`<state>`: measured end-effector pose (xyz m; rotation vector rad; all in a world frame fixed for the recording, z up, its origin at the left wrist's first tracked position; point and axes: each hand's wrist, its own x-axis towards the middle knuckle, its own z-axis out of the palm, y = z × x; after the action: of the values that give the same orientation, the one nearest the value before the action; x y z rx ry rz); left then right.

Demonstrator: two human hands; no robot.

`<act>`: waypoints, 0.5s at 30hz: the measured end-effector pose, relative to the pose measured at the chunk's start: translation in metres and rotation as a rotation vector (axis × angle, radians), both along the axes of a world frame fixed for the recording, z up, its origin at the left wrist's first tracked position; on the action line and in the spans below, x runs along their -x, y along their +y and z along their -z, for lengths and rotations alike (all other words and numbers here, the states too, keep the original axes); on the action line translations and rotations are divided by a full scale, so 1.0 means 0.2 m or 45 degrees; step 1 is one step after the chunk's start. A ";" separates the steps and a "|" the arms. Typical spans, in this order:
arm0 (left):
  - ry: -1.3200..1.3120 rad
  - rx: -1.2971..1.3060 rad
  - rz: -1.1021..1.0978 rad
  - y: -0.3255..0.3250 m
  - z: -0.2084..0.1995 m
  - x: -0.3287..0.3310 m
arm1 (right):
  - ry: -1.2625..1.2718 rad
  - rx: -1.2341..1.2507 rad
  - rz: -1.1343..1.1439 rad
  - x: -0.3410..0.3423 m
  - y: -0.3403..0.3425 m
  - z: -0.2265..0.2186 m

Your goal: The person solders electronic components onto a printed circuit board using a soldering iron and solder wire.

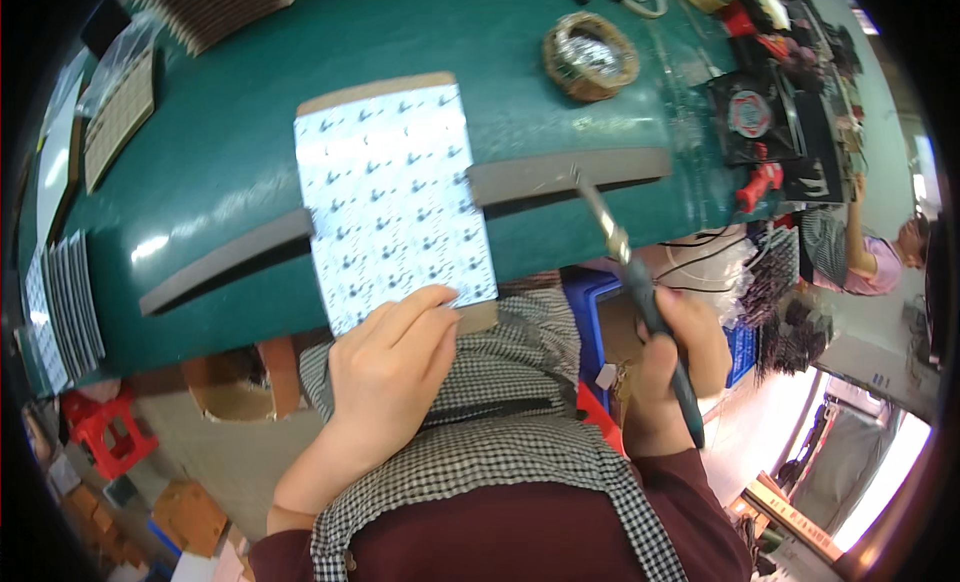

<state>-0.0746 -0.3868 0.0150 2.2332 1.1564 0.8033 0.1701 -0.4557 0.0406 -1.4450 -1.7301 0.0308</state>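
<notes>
In front of me a white panel (385, 197) with a small repeated blue-black print lies on the green table, brown strips showing at its far and near ends. Long grey-brown strips (570, 175) extend from both its sides. My left hand (395, 352) rests over the panel's near edge, fingers bent and pressed together; whatever is between the fingertips is too small to make out. Off the table edge to the right, my right hand (685, 347) is closed round a hand tool (640, 282) with a dark green handle and a slim metal shaft. The shaft's tip points up-left, over the right strip.
A woven basket (590, 57) of shiny small pieces stands at the far right. Stacked grey panels (75, 302) are at the left edge. A red-handled tool (760, 187) and black packages lie right. Beneath are a blue crate (590, 322) and red stool (105, 432). Another person (870, 262) is at far right.
</notes>
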 end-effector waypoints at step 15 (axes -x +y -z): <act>-0.114 -0.170 -0.991 0.40 -0.23 0.31 | 0.093 -0.073 0.196 -0.03 0.37 0.09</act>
<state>-0.1368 -0.3066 0.0602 1.7867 2.0065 1.2812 0.1769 -0.3818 0.0216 -1.5117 -1.5450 -0.0473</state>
